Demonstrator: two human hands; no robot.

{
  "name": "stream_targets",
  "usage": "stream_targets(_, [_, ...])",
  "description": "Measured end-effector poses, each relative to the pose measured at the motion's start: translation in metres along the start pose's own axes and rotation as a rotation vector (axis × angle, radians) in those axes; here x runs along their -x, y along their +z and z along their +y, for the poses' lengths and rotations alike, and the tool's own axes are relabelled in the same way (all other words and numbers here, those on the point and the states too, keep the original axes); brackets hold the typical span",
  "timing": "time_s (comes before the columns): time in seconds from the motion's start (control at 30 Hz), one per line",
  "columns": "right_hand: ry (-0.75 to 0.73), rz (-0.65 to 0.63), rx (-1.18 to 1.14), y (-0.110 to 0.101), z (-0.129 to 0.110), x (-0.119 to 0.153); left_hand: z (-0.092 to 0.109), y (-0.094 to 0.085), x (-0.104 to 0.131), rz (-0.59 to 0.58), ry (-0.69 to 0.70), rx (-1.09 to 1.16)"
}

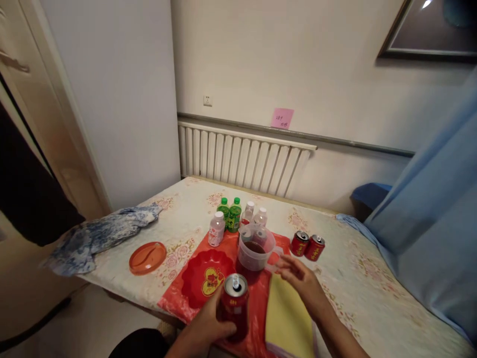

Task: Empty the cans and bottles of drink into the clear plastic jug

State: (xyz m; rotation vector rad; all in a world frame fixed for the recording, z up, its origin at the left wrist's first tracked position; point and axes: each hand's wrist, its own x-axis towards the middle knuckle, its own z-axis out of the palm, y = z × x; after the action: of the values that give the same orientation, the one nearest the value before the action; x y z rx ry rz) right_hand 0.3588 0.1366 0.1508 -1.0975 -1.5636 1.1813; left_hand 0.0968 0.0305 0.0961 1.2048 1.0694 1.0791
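My left hand [210, 320] is wrapped round a dark red can [235, 303] with an opened top, low over the table's front. My right hand [298, 278] has its fingers apart beside the handle of a clear plastic jug [255, 253]; whether they touch it is unclear. Brown liquid lies in the jug, which stands on a red plastic sheet [259, 303]. A red scalloped plate [192, 283] with a yellow heart design is left of the can. Under my right hand is a yellow cloth or pad [286, 318].
Behind the jug stand green bottles [234, 218] and white-capped bottles [216, 231]. Two red cans [315, 247] are to the right. An orange lid [147, 258] and a blue-white cloth [112, 238] lie left. A blue curtain [428, 174] hangs at right.
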Motion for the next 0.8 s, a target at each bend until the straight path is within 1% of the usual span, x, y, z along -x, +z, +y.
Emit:
stream_targets(0.03, [0.005,0.125,0.024,-0.004,0.009,-0.009,-0.002,-0.012,-0.006,0.072,0.022,-0.056])
stream_targets(0.07, [0.012,0.218,0.045,-0.008,0.017,-0.018,-0.002,-0.024,-0.012,0.126,0.046,-0.108])
stream_targets(0.13, [-0.004,0.309,0.070,-0.012,0.034,-0.031,-0.001,-0.044,-0.025,0.212,0.107,-0.181])
stream_targets(0.17, [-0.011,0.313,0.076,-0.013,0.042,-0.036,0.000,-0.053,-0.032,0.238,0.126,-0.197])
stream_targets(0.23, [-0.033,0.260,0.097,-0.009,0.054,-0.041,0.002,-0.067,-0.045,0.252,0.141,-0.183])
stream_targets(0.37, [-0.055,0.140,0.109,0.008,0.065,-0.048,-0.002,-0.086,-0.066,0.176,0.126,-0.052])
stream_targets(0.47, [-0.049,0.106,0.036,0.018,0.067,-0.055,-0.013,-0.096,-0.075,0.144,0.113,0.011])
stream_targets(0.57, [-0.055,0.068,-0.010,0.021,0.067,-0.062,-0.025,-0.104,-0.082,0.143,0.135,0.050])
stream_targets(0.63, [-0.045,0.031,-0.082,0.022,0.067,-0.066,-0.032,-0.109,-0.087,0.136,0.148,0.072])
stream_targets(0.7, [-0.029,0.020,-0.163,0.025,0.066,-0.068,-0.035,-0.113,-0.091,0.117,0.157,0.076])
stream_targets(0.8, [-0.022,0.056,-0.211,0.033,0.065,-0.069,-0.036,-0.118,-0.096,0.094,0.184,0.082])
